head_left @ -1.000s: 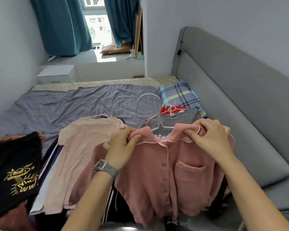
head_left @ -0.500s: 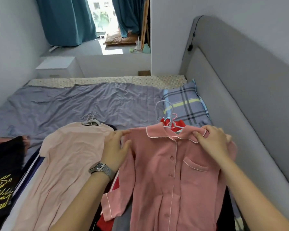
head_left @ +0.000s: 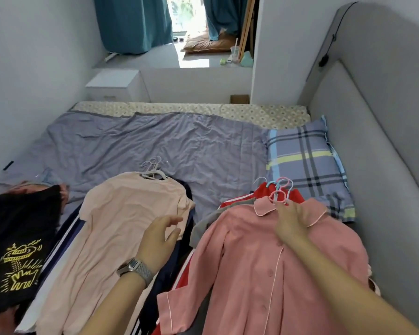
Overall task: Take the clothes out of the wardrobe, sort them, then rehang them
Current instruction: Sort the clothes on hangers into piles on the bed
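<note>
The pink button shirt point(head_left: 264, 267) is pinned at its collar under the right hand point(head_left: 291, 224) – grip unclear – atop the right-hand pile, while the left hand point(head_left: 159, 240) is held slack and empty just beside it; soft, light cloth is judged best lifted by the hanger hook point(head_left: 279, 194).

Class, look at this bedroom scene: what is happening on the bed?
A person is sorting clothes into piles on the bed. The right hand rests at the collar of a pink button-up shirt on its hanger atop the right pile. The left hand hovers open over a pale peach dress.
</note>
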Demonstrator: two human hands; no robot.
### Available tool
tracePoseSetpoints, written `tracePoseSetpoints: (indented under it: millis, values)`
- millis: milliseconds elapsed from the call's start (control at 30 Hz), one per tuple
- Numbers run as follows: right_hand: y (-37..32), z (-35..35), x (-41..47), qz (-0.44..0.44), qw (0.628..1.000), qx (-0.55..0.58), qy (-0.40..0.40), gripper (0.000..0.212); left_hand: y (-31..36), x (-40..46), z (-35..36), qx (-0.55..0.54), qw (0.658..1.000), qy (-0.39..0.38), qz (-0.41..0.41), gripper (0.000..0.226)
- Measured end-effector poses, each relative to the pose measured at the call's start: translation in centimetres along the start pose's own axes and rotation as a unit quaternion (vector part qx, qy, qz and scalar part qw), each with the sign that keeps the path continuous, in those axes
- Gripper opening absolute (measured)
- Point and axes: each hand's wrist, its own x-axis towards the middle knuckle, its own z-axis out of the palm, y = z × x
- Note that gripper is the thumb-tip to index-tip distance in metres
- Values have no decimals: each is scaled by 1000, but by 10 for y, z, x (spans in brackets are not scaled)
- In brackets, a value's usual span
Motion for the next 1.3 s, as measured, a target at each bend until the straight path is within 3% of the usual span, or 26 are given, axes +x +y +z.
tracePoseSetpoints:
  millis: [100, 233, 533, 767, 867, 1000, 1200, 1300]
  values:
    - [-70, 4, -13, -74, 996, 49, -27, 46, -34, 11, -8, 4, 1000, -29, -12, 25]
    - [-155, 20, -22, -94, 981, 155, -63, 52, -88, 38, -32, -2, 998, -59, -24, 26]
    - [-301, 95, 3, 8, 962, 190, -194, 42, -236, 135, -100, -71, 991, -101, -47, 22]
    - [-346, 203, 55, 74, 948, 168, -259, 38, -353, 182, -83, -99, 986, -107, -84, 28]
    - [-351, 239, 92, 80, 959, 143, -233, 61, -391, 195, -68, -95, 983, -126, -96, 40]
    - [-377, 252, 137, 88, 976, 106, -168, 55, -431, 210, -54, -105, 983, -105, -111, 44]
    - [-401, 283, 196, 66, 979, 26, -191, 32, -469, 223, -43, -116, 975, -102, -162, 48]
    - [-409, 285, 215, 87, 976, 11, -198, 55, -479, 222, -39, -121, 972, -96, -177, 50]
